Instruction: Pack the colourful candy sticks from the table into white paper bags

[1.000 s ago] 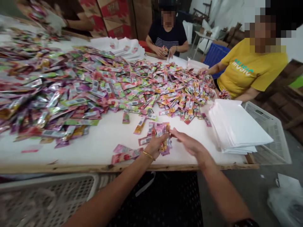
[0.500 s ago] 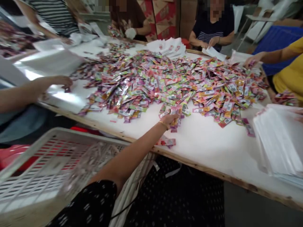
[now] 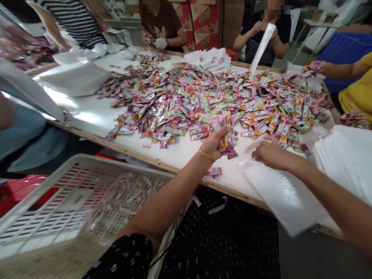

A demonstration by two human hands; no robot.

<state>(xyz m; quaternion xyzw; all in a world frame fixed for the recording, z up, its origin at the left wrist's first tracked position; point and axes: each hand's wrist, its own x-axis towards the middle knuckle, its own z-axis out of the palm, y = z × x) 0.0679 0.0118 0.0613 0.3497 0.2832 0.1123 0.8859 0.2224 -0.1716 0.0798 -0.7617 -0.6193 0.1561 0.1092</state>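
Note:
My left hand point(image 3: 216, 142), with gold bangles at the wrist, is closed around a bunch of small colourful sachets point(image 3: 228, 135), just above the white tabletop. To the right, my right hand point(image 3: 266, 152) pinches the edge of a white translucent plastic bag point(image 3: 286, 193), which hangs down over the table's front edge. Behind both hands spreads a large heap of the same kind of sachets point(image 3: 186, 104). A few loose sachets point(image 3: 215, 171) lie beneath my left forearm, near the edge.
A stack of white bags point(image 3: 345, 159) lies at the right; more bags point(image 3: 209, 60) lie behind the heap. A white plastic crate point(image 3: 95, 162) stands below the table at left. Co-workers surround the table; one lifts a narrow white bag point(image 3: 263, 48). Red-and-white cartons point(image 3: 205, 25) are stacked behind.
My right hand has come into clear view from the right, bringing a bag from the stack side. My left hand, still gripping sachets, has lifted slightly. The co-worker opposite has raised a bag.

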